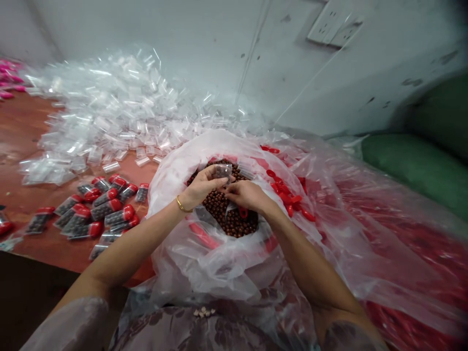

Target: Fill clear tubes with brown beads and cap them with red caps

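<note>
Over a basin lined with a white plastic bag [171,170], my left hand [203,184] pinches a small clear plastic container [224,171]. Brown beads [217,207] fill the middle of the basin below. My right hand [248,195] is close beside the container, its fingers pressed together; whatever they hold is too small to make out. Just under the right hand a red cap [243,212] shows above the beads. The container looks mostly see-through, with its open side hard to tell.
Clear empty containers [109,107] are heaped at the back left. Filled containers with red caps [106,202] lie on the reddish table [18,126]. Loose red caps [288,195] rest on plastic right of the beads. A green sack [409,165] is far right, pink items [9,75] far left.
</note>
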Tool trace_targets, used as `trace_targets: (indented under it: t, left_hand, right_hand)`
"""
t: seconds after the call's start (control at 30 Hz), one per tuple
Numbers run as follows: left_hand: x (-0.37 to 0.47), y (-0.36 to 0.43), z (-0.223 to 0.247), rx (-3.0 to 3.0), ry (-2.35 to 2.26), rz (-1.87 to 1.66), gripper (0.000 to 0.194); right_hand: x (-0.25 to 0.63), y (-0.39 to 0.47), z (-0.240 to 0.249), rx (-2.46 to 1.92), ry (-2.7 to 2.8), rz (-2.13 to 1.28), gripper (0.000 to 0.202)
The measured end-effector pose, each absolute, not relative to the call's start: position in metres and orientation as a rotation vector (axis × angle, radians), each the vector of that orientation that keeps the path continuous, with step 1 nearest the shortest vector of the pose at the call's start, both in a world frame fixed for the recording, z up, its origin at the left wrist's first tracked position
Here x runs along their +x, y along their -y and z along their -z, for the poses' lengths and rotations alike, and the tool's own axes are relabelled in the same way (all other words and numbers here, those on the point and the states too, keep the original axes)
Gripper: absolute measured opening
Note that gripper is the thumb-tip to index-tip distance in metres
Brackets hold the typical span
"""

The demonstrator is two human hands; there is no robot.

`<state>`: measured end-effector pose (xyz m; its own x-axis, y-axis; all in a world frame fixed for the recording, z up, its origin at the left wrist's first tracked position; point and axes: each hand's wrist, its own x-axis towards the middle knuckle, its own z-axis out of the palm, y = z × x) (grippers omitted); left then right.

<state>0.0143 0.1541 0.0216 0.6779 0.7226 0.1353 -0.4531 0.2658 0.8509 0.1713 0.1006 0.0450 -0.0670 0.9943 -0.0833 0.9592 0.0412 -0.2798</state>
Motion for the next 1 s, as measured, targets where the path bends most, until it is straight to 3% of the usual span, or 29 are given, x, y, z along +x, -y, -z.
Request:
trace_targets:
  t: [0.23,0.47,0.8,1.0]
  left_hand:
    - [0.016,-0.153,-0.019,1.098,-0.317,-0.79,0.049]
    - [0.018,-0.151,-0.016,1.284,-0.229,-0.817,0.038]
    - [0.018,-0.148,-0.017,1.358,-0.2,-0.768,0.035]
    - [0.017,-0.146,-0.02,1.366,-0.219,-0.766,0.031]
  right_hand:
    - [0.183,-0.098,-0.065,-1.464,1.304,-0.667,0.036]
    - [0.164,-0.099,-0.092,-1.361,1.309,-1.044,0.04]
    - [0.177,-0.096,-0.084,-1.377,1.177,-0.985,0.05]
    - [0.183,-0.097,-0.072,-1.36,0.939,-0.843,0.043]
